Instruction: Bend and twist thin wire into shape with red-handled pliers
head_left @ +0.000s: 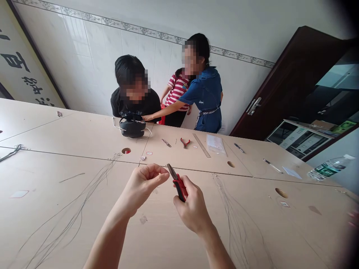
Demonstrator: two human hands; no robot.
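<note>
My right hand (pixel 193 207) is wrapped round the red and black handles of a pair of pliers (pixel 179 186), whose metal jaws point up and to the left. Close by on the left, my left hand (pixel 146 185) has thumb and forefinger pinched together near the jaw tips. Whatever lies in that pinch is too small to make out. Thin wires (pixel 84 198) lie in a loose bundle on the table left of my hands. Another bundle of fine wires (pixel 230 209) spreads over the table to the right of my right hand.
Farther back on the table (pixel 174 231) lie red-handled pliers (pixel 185 143), a ruler (pixel 201 145), a plastic packet (pixel 215 144) and pens (pixel 272 166). A water bottle (pixel 331 168) lies at the right. A black headset (pixel 132 126) sits before a seated person; two other people stand behind.
</note>
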